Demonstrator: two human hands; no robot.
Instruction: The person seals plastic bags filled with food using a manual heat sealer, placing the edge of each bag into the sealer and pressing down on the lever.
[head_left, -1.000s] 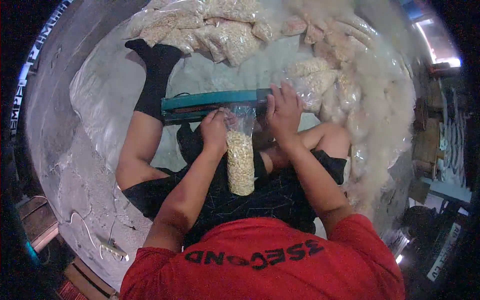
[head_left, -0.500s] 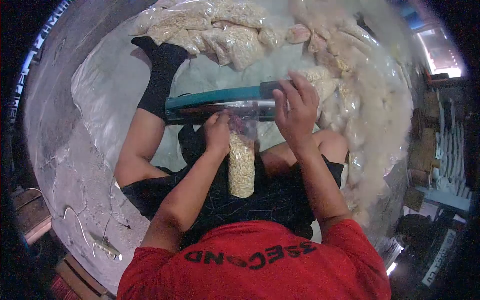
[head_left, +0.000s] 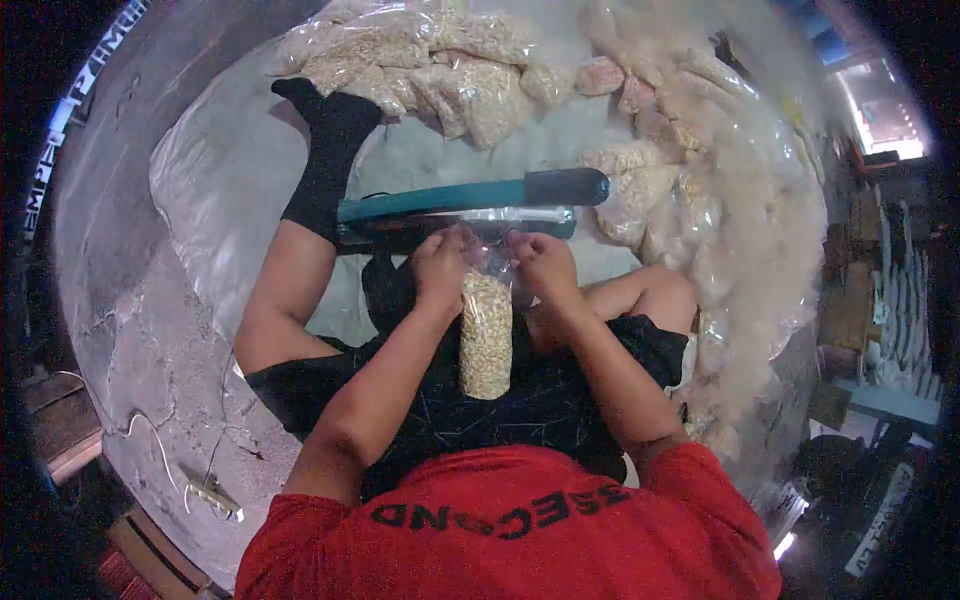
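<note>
Across the bottom of the frame, the person's red shirt (head_left: 510, 525) is filling the near edge, with both forearms reaching up from its sleeves. They are slanting inward, elbows out and wrists drawing close together near the centre. Beyond the shirt, the dark shorts (head_left: 545, 405) are spreading across the lower middle, and the bag (head_left: 486, 345) is standing roughly upright over them in the centre of the frame, its clear plastic holding pale pieces up to just below its loose top.

The left hand (head_left: 440, 268) is gripping the bag's top from the left, its back facing the camera and its fingers curling together, clamped on the plastic. The right hand (head_left: 545, 265) is mirroring it from the right, wrist bending inward, thumb and forefinger pinching the other upper edge. Some fingertips are hiding behind the plastic.

Just past the hands, the sealer (head_left: 435, 202) is lying crosswise, its teal lever rising toward the right and its dark grip hanging free of either hand. The bag's mouth is meeting the sealer's near side; whether it is entering the gap, one cannot tell. Farther off, a black sock (head_left: 335, 140) is resting on the pale sheet (head_left: 225, 170), and filled packs (head_left: 485, 100) are lining the top and right.
</note>
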